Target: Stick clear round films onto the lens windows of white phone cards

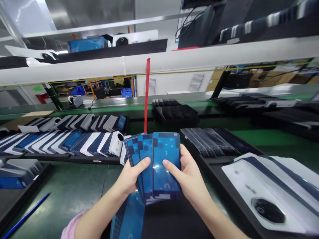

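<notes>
My left hand is closed on a fan of phone back covers, their blue film side facing me and the thumb lying flat on top. My right hand grips the right edge of the front phone back cover, its thumb pressed on the blue face. The covers overlap, so how many there are is hidden. Below them, more blue-filmed covers lie in a black tray.
At left, black trays hold rows of white and dark covers. A blue pen lies on the green bench. On the right are a tray of dark covers and white covers with camera windows. A red strap hangs ahead from a white rail.
</notes>
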Tool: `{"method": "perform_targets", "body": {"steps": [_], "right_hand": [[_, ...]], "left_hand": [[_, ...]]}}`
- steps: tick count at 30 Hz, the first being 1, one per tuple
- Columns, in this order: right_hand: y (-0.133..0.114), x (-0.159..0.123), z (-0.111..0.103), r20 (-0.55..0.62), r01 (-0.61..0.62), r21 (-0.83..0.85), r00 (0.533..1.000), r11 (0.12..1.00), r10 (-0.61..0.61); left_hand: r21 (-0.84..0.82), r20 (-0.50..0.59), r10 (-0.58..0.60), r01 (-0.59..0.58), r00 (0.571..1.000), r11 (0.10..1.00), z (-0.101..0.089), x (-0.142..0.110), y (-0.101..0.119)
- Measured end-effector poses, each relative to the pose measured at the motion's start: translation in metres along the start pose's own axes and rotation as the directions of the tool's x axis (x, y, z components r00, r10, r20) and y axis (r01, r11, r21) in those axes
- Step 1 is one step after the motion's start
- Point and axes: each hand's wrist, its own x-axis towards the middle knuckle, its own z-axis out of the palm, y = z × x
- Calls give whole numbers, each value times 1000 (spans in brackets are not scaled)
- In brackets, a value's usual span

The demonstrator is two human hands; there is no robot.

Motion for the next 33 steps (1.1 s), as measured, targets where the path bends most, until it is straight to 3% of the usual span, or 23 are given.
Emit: {"method": "perform_targets", "body": {"steps": [16, 19, 22, 24, 29, 33], "right_hand": [[-6, 3, 1, -10, 31, 14, 999, 999, -31], [-12, 11, -12, -153, 41, 38, 988, 998, -34], [-22, 23, -33, -383, 103, 56, 921, 993, -74], [-27, 29, -44, -422, 89, 70, 905, 994, -52], [-28, 24, -38, -280, -12, 136, 959, 991, 51], [-13, 13, -19, -62, -114, 142, 990, 983, 124]], "left_hand": [[37, -22, -4, 4, 1000, 999, -4, 4, 5], [35, -48, -4, 6, 999, 999, -4, 3, 9], [16, -43, -15, 16, 999, 1000, -4, 3, 12], [6, -35, -21, 21, 999, 1000, -4, 4, 12], [-17, -26, -23, 22, 999, 1000, -6, 7, 10], [-28, -21, -14, 13, 1000, 1000, -4, 7, 11]]}}
